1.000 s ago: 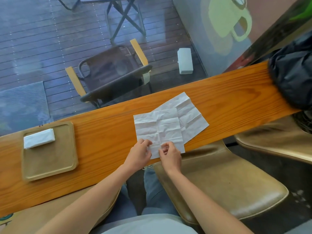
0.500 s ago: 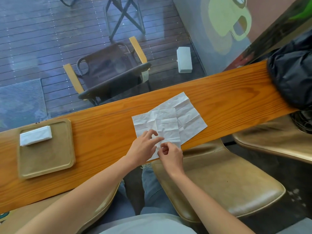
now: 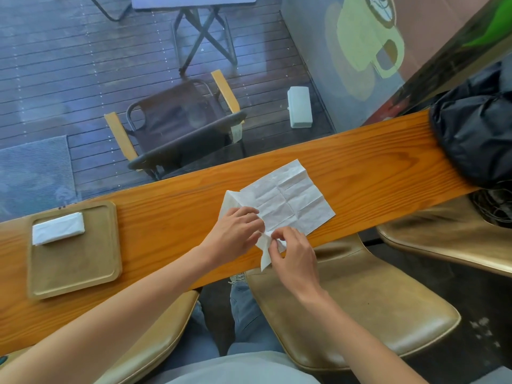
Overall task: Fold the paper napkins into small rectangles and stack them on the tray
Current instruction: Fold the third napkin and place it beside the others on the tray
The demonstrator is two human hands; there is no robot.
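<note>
Tray point(image 3: 74, 275) first, near the counter's point(image 3: 166, 217) left end and close to its near edge: one folded napkin point(image 3: 58, 228) already lies in the tray's far-left corner, a small rectangle with its long axis running roughly along the counter's length. That looks like the only finished piece, so by my reading the task is early, with at least two sheets left to fold and stack. Toward the middle of the counter, the left hand point(image 3: 235, 234) rests on the top napkin point(image 3: 232, 202), fingers gently curled, pinching it near its near edge; the sheet's left part is raised and bent over, so a fold seems to be starting. Just beside it the right hand point(image 3: 293, 259) pinches the same sheet's near corner between thumb and fingertips, and a loose flap hangs past the counter's near edge. To the right, a second napkin point(image 3: 293, 198) lies open and creased, partly under the first, set at a diagonal with one corner pointing to the far edge and its long axis slanting from near-left to far-right. A black bag point(image 3: 476, 134) sits at the right end.
</note>
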